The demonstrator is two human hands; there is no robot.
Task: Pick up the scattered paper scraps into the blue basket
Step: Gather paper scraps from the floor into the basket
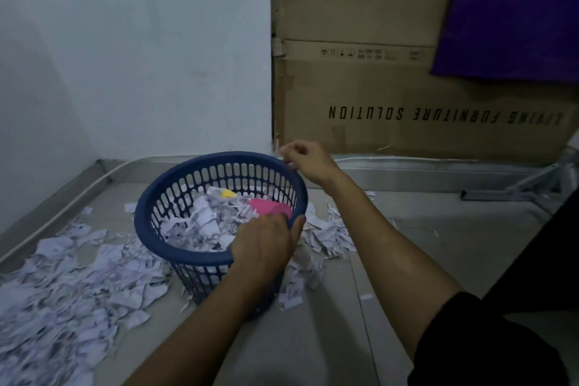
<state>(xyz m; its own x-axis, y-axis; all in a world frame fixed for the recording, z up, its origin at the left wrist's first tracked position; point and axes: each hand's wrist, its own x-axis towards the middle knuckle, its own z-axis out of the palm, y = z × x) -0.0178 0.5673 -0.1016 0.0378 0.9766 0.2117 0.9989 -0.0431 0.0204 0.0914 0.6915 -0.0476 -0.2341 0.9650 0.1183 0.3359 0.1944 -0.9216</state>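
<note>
Hands: the left hand [266, 241] grips the blue basket [175, 247] rim, the right hand [305, 160] pinches its far rim; steady it near the paper scraps [69, 285].

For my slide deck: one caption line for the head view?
Both hands, left and right, grip the blue basket amid paper scraps.

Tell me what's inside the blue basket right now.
The blue basket holds a heap of white paper scraps, plus a pink piece and a small yellow piece. The left hand grips the near rim and covers some scraps; whatever lies under the heap is hidden.
</note>
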